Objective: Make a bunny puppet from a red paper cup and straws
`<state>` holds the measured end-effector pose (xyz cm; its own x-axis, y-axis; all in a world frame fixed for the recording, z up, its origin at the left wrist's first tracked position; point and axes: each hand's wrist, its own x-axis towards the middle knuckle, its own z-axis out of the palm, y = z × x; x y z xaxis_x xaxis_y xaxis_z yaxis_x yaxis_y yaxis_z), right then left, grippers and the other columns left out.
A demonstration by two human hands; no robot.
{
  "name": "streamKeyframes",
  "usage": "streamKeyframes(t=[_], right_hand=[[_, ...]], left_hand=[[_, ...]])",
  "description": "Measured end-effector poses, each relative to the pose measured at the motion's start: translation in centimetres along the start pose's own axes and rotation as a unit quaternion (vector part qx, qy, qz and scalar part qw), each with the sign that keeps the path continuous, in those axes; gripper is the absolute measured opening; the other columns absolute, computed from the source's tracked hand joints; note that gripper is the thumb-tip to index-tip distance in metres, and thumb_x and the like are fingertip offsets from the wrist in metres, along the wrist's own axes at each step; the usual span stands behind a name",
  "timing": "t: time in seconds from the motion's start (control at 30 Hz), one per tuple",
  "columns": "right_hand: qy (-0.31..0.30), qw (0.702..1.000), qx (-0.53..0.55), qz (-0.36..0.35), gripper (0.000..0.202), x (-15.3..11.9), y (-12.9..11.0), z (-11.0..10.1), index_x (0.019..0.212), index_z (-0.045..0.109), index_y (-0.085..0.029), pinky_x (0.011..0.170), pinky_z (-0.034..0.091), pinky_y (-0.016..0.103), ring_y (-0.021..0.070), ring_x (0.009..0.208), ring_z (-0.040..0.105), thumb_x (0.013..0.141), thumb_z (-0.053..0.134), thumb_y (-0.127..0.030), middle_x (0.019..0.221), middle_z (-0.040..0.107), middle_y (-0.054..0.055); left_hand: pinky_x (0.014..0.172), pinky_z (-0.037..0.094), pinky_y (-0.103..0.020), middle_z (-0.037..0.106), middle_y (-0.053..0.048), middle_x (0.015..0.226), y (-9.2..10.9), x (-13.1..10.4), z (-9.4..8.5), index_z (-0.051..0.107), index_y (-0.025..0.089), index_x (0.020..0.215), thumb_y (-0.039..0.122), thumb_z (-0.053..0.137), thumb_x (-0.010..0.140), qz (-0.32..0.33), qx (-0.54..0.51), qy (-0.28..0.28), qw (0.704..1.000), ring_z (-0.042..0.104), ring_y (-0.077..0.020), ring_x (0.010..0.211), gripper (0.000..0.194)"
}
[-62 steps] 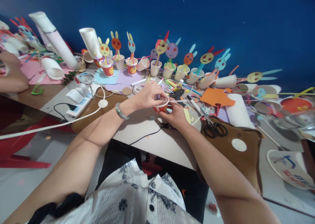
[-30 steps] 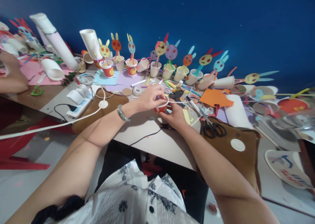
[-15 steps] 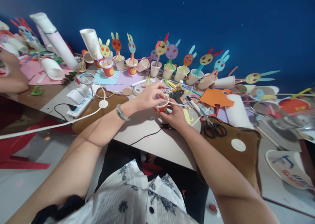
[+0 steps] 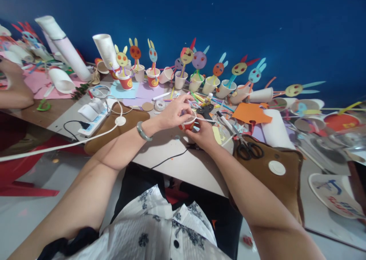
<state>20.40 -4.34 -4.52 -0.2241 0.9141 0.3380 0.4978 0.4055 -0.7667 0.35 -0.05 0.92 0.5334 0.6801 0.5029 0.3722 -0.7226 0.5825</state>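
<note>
A small red paper cup with a white rim [image 4: 188, 125] is between my two hands over the middle of the table. My right hand [image 4: 203, 133] is wrapped round its right side and base. My left hand [image 4: 175, 113] reaches over the rim from the left, its fingers bent and the thumb at the cup's edge; the fingertips inside are partly hidden. A thin white strip [image 4: 207, 120] sticks out to the right above my right hand. Just behind lies a black glue gun [image 4: 205, 109], and its dark cord [image 4: 168, 160] runs towards the table's front edge.
Rabbit figures in cups, one a red cup [image 4: 153, 78], line the blue wall. Black scissors [image 4: 249, 150] lie on a brown cushion [image 4: 278, 183] at right. A power strip [image 4: 95, 123] and white cable [image 4: 71, 144] are at left. Another person's arm [image 4: 14, 84] rests far left.
My left hand and its bracelet have shifted very slightly to the right. My right hand and the cup are almost where they were.
</note>
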Motion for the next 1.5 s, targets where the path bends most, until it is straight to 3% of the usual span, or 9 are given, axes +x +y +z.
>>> streamKeyframes(t=[0.17,0.33,0.47,0.6,0.77,0.93,1.03,1.23,1.5], right_hand=[[0.009,1.0,0.007,0.001,0.041,0.0,-0.1,-0.2,0.117,0.077,-0.023,0.099,0.063,0.052,0.0307,0.101,0.076,0.078,0.078,-0.036,0.121,0.08,0.011],[0.029,0.999,0.031,0.011,0.041,0.2,-0.2,-0.7,0.11,0.078,-0.021,0.098,0.064,0.048,0.0312,0.104,0.076,0.075,0.084,-0.043,0.124,0.079,0.011],[0.042,0.998,0.034,0.028,0.039,0.6,0.0,-1.1,0.101,0.078,-0.02,0.098,0.062,0.051,0.0337,0.1,0.076,0.072,0.086,-0.044,0.108,0.082,0.011],[0.056,0.996,0.049,0.052,0.042,1.0,0.4,-1.4,0.102,0.075,-0.02,0.094,0.062,0.053,0.0334,0.093,0.077,0.069,0.086,-0.044,0.101,0.083,0.011],[0.067,0.994,0.076,0.034,0.044,1.4,0.9,-1.6,0.105,0.073,-0.022,0.093,0.063,0.049,0.0314,0.094,0.078,0.069,0.086,-0.045,0.105,0.084,0.011],[0.034,0.996,0.084,0.023,0.047,1.3,0.9,-1.7,0.106,0.073,-0.021,0.095,0.063,0.05,0.0326,0.098,0.078,0.071,0.088,-0.049,0.106,0.084,0.012],[-0.004,0.997,0.077,0.008,0.054,0.9,0.5,-1.7,0.114,0.075,-0.02,0.099,0.062,0.051,0.034,0.103,0.078,0.073,0.089,-0.051,0.112,0.083,0.012],[-0.056,0.996,0.064,-0.032,0.059,0.5,-0.4,-1.6,0.127,0.075,-0.019,0.106,0.058,0.051,0.0359,0.115,0.076,0.078,0.087,-0.049,0.126,0.081,0.013],[-0.035,0.999,0.036,-0.01,0.062,0.4,-0.3,-1.5,0.125,0.076,-0.017,0.104,0.059,0.055,0.0403,0.114,0.076,0.075,0.085,-0.053,0.119,0.083,0.015]], left_hand=[[0.115,0.053,-0.048,0.072,-0.013,0.137,-1.1,0.3,0.2,0.08,0.021,0.096,0.032,0.077,0.092,0.018,-0.03,0.011,0.999,0.068,-0.0302,0.131,0.013],[0.099,0.057,-0.036,0.078,-0.014,0.124,-1.8,0.7,-0.4,0.076,0.019,0.118,0.065,0.076,0.092,-0.027,-0.121,0.059,0.991,0.073,-0.0257,0.115,0.053],[0.084,0.055,-0.03,0.08,-0.01,0.104,-2.2,1.0,-1.7,0.076,0.016,0.104,0.074,0.067,0.095,-0.088,-0.161,0.093,0.979,0.072,-0.0195,0.096,0.058],[0.073,0.051,-0.028,0.075,-0.005,0.083,-2.7,1.1,-2.9,0.075,0.015,0.087,0.072,0.079,0.086,-0.118,-0.169,0.054,0.977,0.067,-0.0154,0.079,0.056],[0.071,0.052,-0.028,0.076,-0.006,0.081,-2.9,1.0,-3.5,0.078,0.014,0.095,0.064,0.097,0.068,-0.137,-0.217,-0.034,0.966,0.067,-0.0147,0.074,0.06],[0.08,0.057,-0.031,0.08,-0.01,0.095,-2.8,1.0,-4.1,0.081,0.013,0.099,0.063,0.095,0.071,-0.14,-0.233,-0.004,0.962,0.072,-0.0172,0.084,0.059],[0.084,0.059,-0.033,0.081,-0.011,0.1,-2.6,1.0,-4.3,0.082,0.013,0.102,0.061,0.096,0.071,-0.124,-0.24,-0.029,0.962,0.075,-0.02,0.09,0.059],[0.083,0.057,-0.031,0.083,-0.009,0.101,-1.9,1.0,-3.4,0.085,0.016,0.1,0.056,0.091,0.079,-0.06,-0.185,-0.028,0.981,0.075,-0.0198,0.091,0.045],[0.084,0.057,-0.03,0.085,-0.007,0.101,-1.5,0.8,-3.4,0.086,0.017,0.099,0.036,0.083,0.084,-0.056,-0.174,-0.012,0.983,0.076,-0.0193,0.093,0.025]])
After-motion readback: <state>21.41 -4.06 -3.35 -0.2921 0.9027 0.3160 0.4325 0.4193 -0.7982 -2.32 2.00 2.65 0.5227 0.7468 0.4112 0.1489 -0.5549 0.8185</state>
